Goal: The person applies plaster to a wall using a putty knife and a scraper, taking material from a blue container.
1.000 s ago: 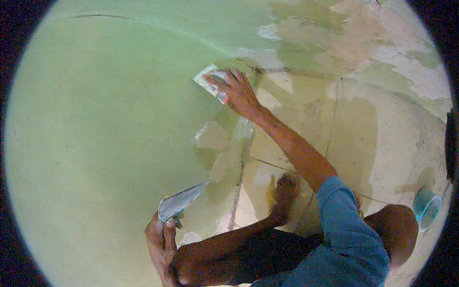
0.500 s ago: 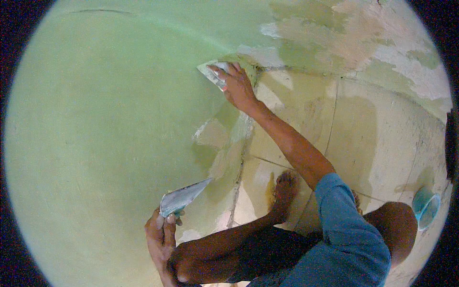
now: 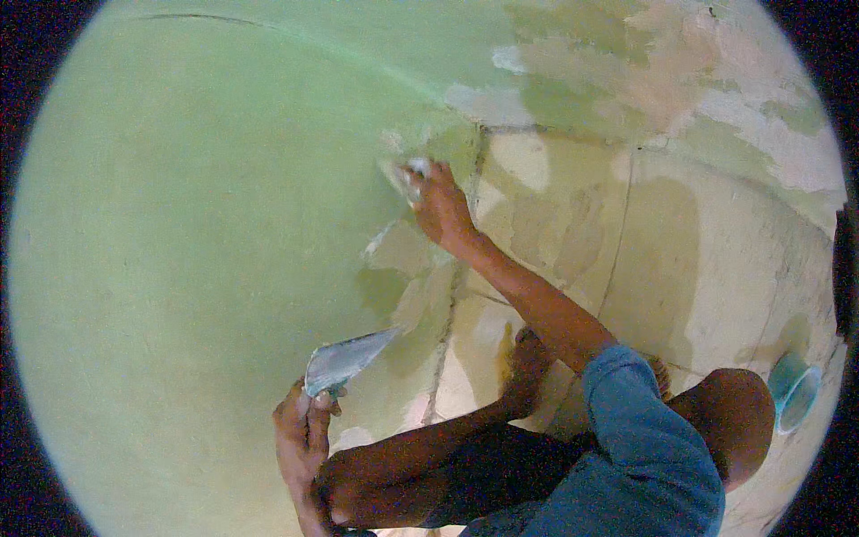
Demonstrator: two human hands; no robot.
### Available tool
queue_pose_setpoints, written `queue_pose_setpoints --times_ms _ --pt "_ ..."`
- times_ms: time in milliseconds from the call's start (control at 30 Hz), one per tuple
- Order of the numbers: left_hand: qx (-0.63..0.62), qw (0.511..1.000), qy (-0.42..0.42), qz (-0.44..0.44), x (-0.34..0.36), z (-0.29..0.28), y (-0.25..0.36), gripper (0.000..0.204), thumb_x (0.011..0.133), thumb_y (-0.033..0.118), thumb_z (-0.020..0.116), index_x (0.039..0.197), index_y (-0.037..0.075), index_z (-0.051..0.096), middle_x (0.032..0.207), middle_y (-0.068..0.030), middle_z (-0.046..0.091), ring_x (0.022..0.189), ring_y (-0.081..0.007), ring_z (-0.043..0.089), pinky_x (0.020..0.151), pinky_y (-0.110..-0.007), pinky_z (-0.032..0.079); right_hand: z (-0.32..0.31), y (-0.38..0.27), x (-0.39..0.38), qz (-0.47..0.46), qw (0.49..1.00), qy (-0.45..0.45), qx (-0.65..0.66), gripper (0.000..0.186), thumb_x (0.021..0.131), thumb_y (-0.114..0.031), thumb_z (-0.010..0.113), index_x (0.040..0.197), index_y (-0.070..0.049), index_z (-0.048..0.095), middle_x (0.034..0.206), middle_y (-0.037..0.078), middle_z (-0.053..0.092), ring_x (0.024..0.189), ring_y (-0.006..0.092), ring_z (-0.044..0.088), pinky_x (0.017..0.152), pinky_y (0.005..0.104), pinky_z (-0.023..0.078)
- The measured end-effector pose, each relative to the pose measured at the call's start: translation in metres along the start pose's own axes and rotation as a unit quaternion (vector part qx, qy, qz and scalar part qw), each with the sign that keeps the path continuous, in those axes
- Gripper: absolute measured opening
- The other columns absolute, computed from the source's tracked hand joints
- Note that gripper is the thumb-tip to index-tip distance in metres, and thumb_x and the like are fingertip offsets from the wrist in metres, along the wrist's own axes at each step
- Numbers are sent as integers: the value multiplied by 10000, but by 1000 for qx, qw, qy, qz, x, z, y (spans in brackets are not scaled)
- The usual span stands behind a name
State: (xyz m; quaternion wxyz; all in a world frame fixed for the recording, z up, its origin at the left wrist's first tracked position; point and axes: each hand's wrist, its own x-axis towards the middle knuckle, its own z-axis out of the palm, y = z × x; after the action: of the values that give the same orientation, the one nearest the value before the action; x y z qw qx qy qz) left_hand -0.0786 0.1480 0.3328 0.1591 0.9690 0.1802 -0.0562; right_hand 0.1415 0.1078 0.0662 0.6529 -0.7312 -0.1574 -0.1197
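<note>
My right hand (image 3: 444,209) grips a flat putty scraper (image 3: 399,183), its blade against the green wall (image 3: 197,233) close to the corner where wall meets floor; motion blurs the blade a little. Just above it a pale putty smear (image 3: 392,139) marks the wall. Low on the left, my left hand (image 3: 301,428) is closed round the handle end of a pointed metal trowel (image 3: 351,354). The trowel is held away from the scraper, with its tip toward the right, and greenish material clings near its handle.
Pale floor tiles (image 3: 662,242) with dark joints lie right of the wall. Patches of damp and lighter putty (image 3: 407,246) run along the wall's foot. A teal bucket (image 3: 795,394) stands at the far right. My bare foot (image 3: 528,367) is by the wall's base.
My right hand and the scraper have moved down along the wall, uncovering a pale smear where the blade was. My left hand and the trowel have barely shifted.
</note>
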Motion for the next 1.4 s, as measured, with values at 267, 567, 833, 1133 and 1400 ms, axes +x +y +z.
queue_pose_setpoints --times_ms 267,567,833,1133,1400 --pt "-29 999 -11 -17 -6 4 4 274 888 233 477 915 -21 577 706 -87 587 576 -155 489 542 -287 401 21 79 -5 80 990 107 43 655 674 89 515 1290 -123 451 1179 191 450 1159 360 374 943 397 375" --pt "20 999 -28 18 -6 -3 5 257 878 216 477 938 -10 584 699 -87 580 576 -163 505 539 -289 408 34 72 -51 50 997 -20 -52 677 723 8 563 1353 -72 327 1159 215 466 1116 402 392 947 430 352" --pt "-19 1000 -15 15 -10 -4 0 222 893 148 448 951 -20 579 716 -104 592 588 -187 532 576 -313 444 55 22 4 151 985 78 -25 462 719 -5 520 1179 -4 475 1120 241 456 1007 407 444 903 457 368" --pt "-17 999 -38 17 -10 -5 6 233 884 210 478 862 1 579 685 -90 574 579 -186 523 569 -304 425 24 62 8 31 991 132 19 372 714 -20 516 1086 -5 519 1076 230 503 988 399 460 883 468 380" --pt "24 998 -62 -19 -12 -4 7 243 884 218 466 833 12 584 634 -71 538 554 -167 490 543 -288 401 42 74 -87 15 999 34 17 359 713 -47 526 1069 2 534 1063 240 514 1008 379 496 867 422 421"
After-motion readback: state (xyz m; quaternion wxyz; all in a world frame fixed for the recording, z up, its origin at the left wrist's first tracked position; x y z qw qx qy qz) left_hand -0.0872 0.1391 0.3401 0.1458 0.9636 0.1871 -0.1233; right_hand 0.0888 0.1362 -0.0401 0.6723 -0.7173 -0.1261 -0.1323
